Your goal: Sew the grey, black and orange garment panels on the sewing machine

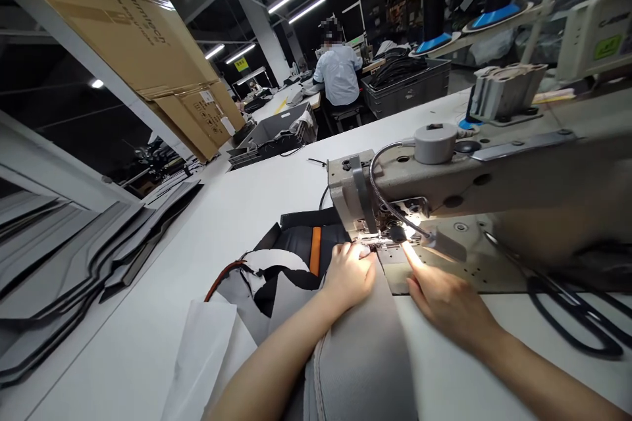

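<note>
My left hand (349, 275) lies on a grey fabric piece (370, 342) with its fingers curled over the edge, close to the sewing machine's (395, 177) needle area. The piece runs down toward me, with a stitched seam along its left side. Joined to it or beneath it are black padded material with an orange strip (315, 250) and a white-edged opening. My right hand (447, 299) holds nothing visible. Its index finger reaches toward the lit presser foot, thumb apart from it; whether the fingertip touches the machine is unclear. Glare and the lamp partly hide the needle.
Black-handled scissors (575, 316) lie at the right on the machine bed and table. Stacked grey panels (74, 256) cover the left side. Beyond the white table (197, 230) are a grey crate (276, 128), cardboard boxes (148, 33), thread cones (434, 13) and a seated person (340, 72).
</note>
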Demonstrator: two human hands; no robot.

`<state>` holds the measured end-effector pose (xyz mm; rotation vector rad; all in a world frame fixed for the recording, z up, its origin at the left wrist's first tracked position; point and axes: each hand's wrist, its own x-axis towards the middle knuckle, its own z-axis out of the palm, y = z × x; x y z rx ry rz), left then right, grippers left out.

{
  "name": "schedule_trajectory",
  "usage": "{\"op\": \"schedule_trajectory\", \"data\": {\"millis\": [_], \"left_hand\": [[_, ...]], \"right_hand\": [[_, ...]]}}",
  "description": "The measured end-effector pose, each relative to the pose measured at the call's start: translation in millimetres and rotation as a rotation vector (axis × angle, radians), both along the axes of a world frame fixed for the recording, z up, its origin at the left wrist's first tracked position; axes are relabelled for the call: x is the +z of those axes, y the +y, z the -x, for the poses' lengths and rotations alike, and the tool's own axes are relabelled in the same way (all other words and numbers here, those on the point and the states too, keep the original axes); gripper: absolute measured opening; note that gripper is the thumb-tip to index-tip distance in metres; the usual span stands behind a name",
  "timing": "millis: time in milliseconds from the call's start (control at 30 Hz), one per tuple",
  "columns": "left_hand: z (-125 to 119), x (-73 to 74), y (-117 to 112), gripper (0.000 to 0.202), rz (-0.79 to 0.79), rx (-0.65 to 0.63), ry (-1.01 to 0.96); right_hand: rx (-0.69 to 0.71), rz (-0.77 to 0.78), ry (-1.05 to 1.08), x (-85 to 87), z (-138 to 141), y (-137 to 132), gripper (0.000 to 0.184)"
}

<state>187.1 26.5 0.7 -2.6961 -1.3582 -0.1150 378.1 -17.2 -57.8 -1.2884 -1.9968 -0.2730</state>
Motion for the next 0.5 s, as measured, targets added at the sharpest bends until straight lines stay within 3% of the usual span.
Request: {"op": "schedule_trajectory", "data": {"millis": [233, 500], "left_hand": [[1.5, -5.7, 0.9, 0.022, -0.003, 0.013, 0.01], [-1.4, -1.4, -1.8, 0.021, -0.004, 0.027, 0.013]], "right_hand": [[-0.12, 0.042, -0.136, -1.9, 1.9, 0.0, 0.049], [-0.102, 0.064, -0.106, -1.5, 2.5, -1.3, 0.05]]}}
